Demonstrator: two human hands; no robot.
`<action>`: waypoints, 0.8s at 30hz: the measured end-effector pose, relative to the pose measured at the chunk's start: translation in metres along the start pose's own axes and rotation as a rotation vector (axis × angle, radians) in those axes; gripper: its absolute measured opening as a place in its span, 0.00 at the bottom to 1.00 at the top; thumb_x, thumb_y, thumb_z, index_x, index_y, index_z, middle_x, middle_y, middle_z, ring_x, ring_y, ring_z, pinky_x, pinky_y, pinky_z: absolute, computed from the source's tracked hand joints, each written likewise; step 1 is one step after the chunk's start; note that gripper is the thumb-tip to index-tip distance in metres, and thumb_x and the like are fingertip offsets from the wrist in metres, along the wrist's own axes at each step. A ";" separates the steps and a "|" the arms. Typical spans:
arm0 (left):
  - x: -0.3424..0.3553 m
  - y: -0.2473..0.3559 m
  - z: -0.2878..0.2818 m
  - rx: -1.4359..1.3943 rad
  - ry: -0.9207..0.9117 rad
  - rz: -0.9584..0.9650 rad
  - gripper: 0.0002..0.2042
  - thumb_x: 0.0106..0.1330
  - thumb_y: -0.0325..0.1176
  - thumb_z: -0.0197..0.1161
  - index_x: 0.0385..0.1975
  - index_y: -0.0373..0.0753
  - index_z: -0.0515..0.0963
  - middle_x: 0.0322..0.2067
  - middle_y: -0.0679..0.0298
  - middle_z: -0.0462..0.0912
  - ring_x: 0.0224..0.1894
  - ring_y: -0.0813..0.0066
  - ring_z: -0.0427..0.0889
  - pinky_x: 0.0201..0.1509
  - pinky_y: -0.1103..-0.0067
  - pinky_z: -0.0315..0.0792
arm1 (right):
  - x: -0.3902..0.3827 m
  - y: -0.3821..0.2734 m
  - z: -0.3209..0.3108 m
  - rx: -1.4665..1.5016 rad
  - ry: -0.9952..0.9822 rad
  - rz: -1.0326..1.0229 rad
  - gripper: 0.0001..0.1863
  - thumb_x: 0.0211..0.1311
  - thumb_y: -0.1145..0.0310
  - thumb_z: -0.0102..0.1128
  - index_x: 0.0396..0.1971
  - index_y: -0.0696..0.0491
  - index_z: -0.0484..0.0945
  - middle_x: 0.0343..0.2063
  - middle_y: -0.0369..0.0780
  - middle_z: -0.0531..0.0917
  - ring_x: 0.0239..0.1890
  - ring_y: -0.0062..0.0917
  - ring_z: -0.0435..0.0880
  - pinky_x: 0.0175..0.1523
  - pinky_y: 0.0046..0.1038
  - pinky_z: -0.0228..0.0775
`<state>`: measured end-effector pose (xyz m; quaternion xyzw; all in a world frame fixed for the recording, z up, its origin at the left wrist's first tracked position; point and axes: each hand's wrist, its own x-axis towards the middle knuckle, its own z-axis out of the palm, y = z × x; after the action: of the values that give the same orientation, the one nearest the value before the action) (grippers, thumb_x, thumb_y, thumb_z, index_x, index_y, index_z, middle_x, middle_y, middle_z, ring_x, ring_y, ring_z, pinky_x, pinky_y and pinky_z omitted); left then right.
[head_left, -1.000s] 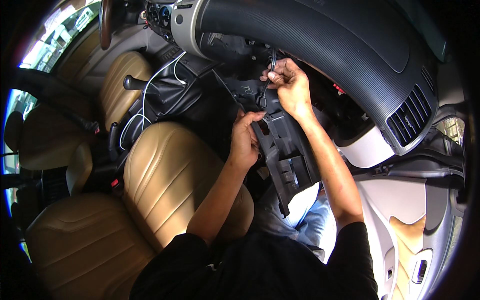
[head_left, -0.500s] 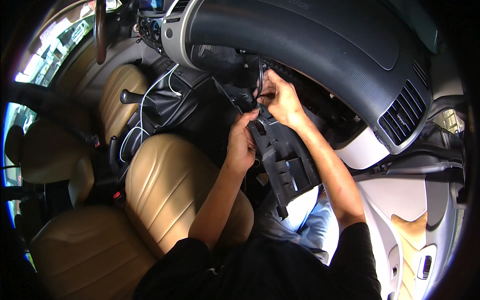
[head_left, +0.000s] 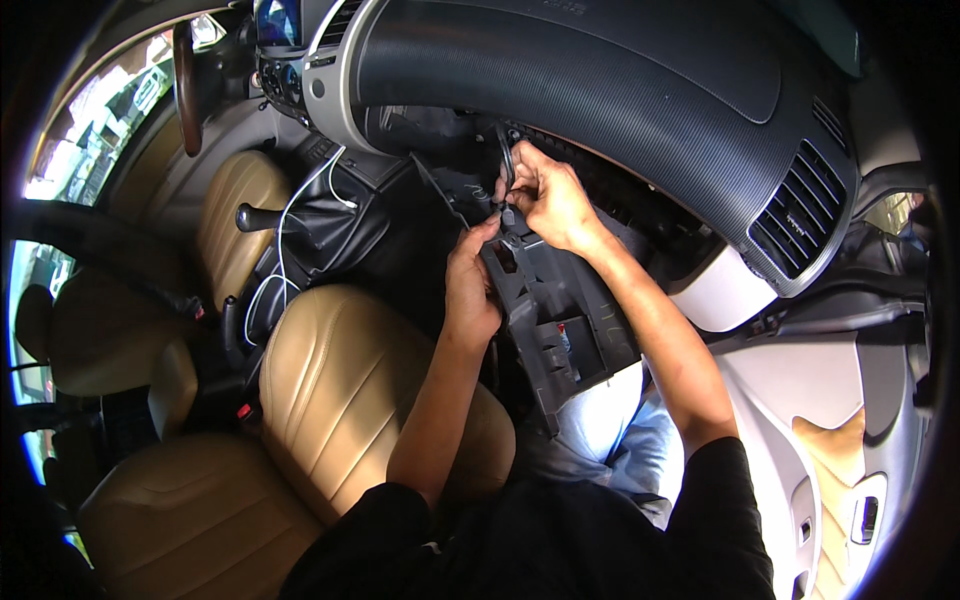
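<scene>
Left fingers (head_left: pixel 485 232) clasp a black panel (head_left: pixel 545 300), right fingers (head_left: pixel 527 168) pinch black cable (head_left: pixel 507 160).

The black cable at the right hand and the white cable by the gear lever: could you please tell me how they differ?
The black cable is held in the right hand, while the white cable lies untouched.
The visible stretch of the black cable is fairly straight, below the dashboard; the white cable bends in wide curves beside the gear lever.
Both are slender.
</scene>
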<state>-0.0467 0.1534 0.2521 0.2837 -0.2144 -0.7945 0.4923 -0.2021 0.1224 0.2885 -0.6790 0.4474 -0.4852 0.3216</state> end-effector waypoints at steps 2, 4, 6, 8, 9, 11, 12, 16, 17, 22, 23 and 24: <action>0.001 0.002 0.000 -0.013 -0.018 0.003 0.11 0.68 0.38 0.56 0.43 0.40 0.79 0.29 0.64 0.84 0.27 0.71 0.84 0.34 0.74 0.81 | 0.001 0.001 0.000 -0.006 0.001 -0.002 0.16 0.53 0.94 0.51 0.36 0.57 0.68 0.30 0.36 0.81 0.38 0.19 0.82 0.48 0.25 0.75; 0.000 0.003 0.001 -0.006 -0.028 -0.002 0.11 0.69 0.38 0.56 0.44 0.40 0.79 0.30 0.64 0.84 0.29 0.71 0.84 0.35 0.74 0.81 | 0.002 0.001 0.000 -0.016 0.013 -0.016 0.16 0.52 0.94 0.49 0.35 0.57 0.67 0.29 0.38 0.81 0.37 0.21 0.82 0.46 0.26 0.74; -0.001 0.003 0.003 0.002 -0.015 0.006 0.12 0.69 0.38 0.56 0.45 0.40 0.79 0.31 0.65 0.84 0.30 0.72 0.84 0.37 0.74 0.81 | 0.001 0.000 0.001 -0.019 0.014 -0.042 0.16 0.48 0.94 0.46 0.33 0.58 0.66 0.28 0.41 0.81 0.36 0.26 0.83 0.44 0.28 0.74; 0.000 0.002 0.005 0.005 0.007 0.029 0.12 0.69 0.39 0.56 0.46 0.40 0.79 0.32 0.65 0.84 0.31 0.73 0.84 0.39 0.74 0.80 | -0.001 -0.002 0.002 -0.044 -0.004 -0.031 0.16 0.49 0.93 0.49 0.35 0.58 0.69 0.28 0.41 0.81 0.36 0.29 0.84 0.44 0.30 0.75; 0.000 0.002 0.005 -0.001 0.016 0.029 0.13 0.69 0.39 0.56 0.46 0.40 0.79 0.32 0.65 0.84 0.32 0.73 0.84 0.39 0.75 0.80 | -0.002 -0.003 0.002 -0.054 -0.010 -0.023 0.16 0.49 0.92 0.50 0.36 0.58 0.69 0.28 0.41 0.81 0.36 0.30 0.85 0.44 0.31 0.76; 0.001 0.001 0.004 -0.033 -0.012 0.040 0.13 0.69 0.39 0.56 0.47 0.40 0.79 0.33 0.65 0.85 0.33 0.73 0.84 0.41 0.75 0.79 | -0.004 -0.005 0.002 -0.097 -0.030 0.002 0.16 0.49 0.91 0.52 0.37 0.58 0.71 0.28 0.43 0.82 0.35 0.32 0.85 0.44 0.33 0.76; 0.002 0.001 0.003 -0.008 0.017 0.029 0.13 0.69 0.39 0.56 0.47 0.40 0.78 0.33 0.65 0.84 0.33 0.73 0.84 0.41 0.75 0.79 | -0.004 -0.006 0.002 -0.132 -0.042 0.017 0.16 0.49 0.91 0.53 0.37 0.58 0.71 0.28 0.44 0.82 0.35 0.34 0.85 0.44 0.33 0.76; 0.000 0.001 -0.003 0.083 -0.007 0.060 0.14 0.69 0.40 0.56 0.48 0.40 0.78 0.33 0.65 0.83 0.32 0.74 0.83 0.39 0.77 0.79 | -0.005 -0.007 0.000 -0.201 -0.072 -0.101 0.16 0.50 0.90 0.56 0.39 0.60 0.74 0.33 0.49 0.84 0.38 0.42 0.85 0.44 0.35 0.76; -0.001 0.002 -0.003 0.110 -0.016 0.077 0.14 0.70 0.40 0.56 0.48 0.40 0.78 0.33 0.65 0.83 0.32 0.74 0.83 0.38 0.77 0.79 | -0.006 -0.007 -0.001 -0.216 -0.092 -0.075 0.15 0.50 0.89 0.57 0.39 0.60 0.74 0.34 0.50 0.84 0.41 0.44 0.85 0.45 0.36 0.75; -0.004 0.010 0.005 0.071 -0.048 0.074 0.14 0.70 0.41 0.56 0.48 0.41 0.77 0.32 0.63 0.82 0.30 0.73 0.83 0.35 0.76 0.79 | -0.008 -0.010 0.001 -0.562 -0.073 -0.137 0.15 0.50 0.83 0.64 0.40 0.62 0.78 0.41 0.53 0.84 0.52 0.49 0.81 0.55 0.40 0.73; -0.004 0.011 0.008 0.036 -0.056 0.078 0.14 0.70 0.41 0.56 0.48 0.41 0.76 0.32 0.62 0.82 0.30 0.72 0.83 0.34 0.76 0.79 | -0.009 -0.013 0.001 -0.535 -0.017 -0.142 0.15 0.51 0.81 0.65 0.42 0.63 0.78 0.43 0.54 0.83 0.53 0.49 0.80 0.57 0.40 0.72; -0.004 0.012 0.011 0.001 -0.056 0.059 0.14 0.70 0.41 0.56 0.48 0.41 0.76 0.33 0.62 0.82 0.30 0.72 0.83 0.34 0.75 0.79 | -0.011 -0.017 0.001 -0.527 0.022 -0.094 0.16 0.52 0.80 0.66 0.43 0.64 0.79 0.44 0.54 0.82 0.53 0.50 0.79 0.58 0.40 0.71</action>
<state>-0.0441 0.1529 0.2688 0.2552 -0.2369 -0.7870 0.5093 -0.1976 0.1389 0.2991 -0.7538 0.5298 -0.3739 0.1060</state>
